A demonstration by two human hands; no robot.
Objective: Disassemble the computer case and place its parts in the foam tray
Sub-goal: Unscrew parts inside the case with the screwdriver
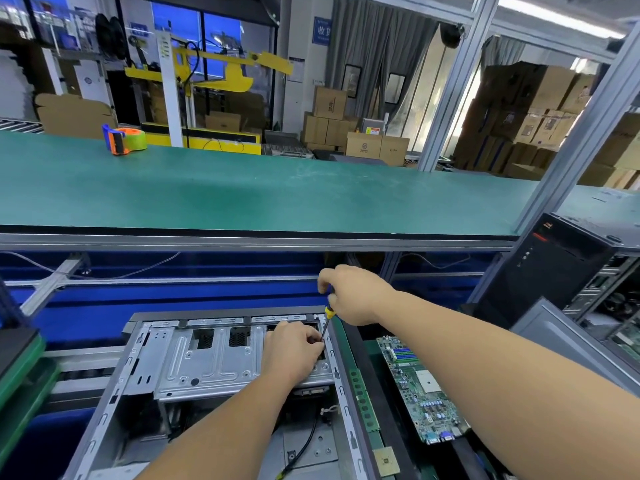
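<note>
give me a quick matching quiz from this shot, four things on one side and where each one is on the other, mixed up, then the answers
Things:
1. tape dispenser
2. motherboard
3. screwdriver
4. black tower PC

Places:
A. standing at the right edge of the view
B. on the upper green shelf, far left
C. lying flat, right of the open case
D. gripped in the right hand, tip by the left hand

Pairs: 1-B, 2-C, 3-D, 4-A

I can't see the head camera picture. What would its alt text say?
A person's right hand grips a screwdriver set into the far right corner of an open metal computer case, while the left hand steadies its tip. A motherboard lies to the right.
</note>
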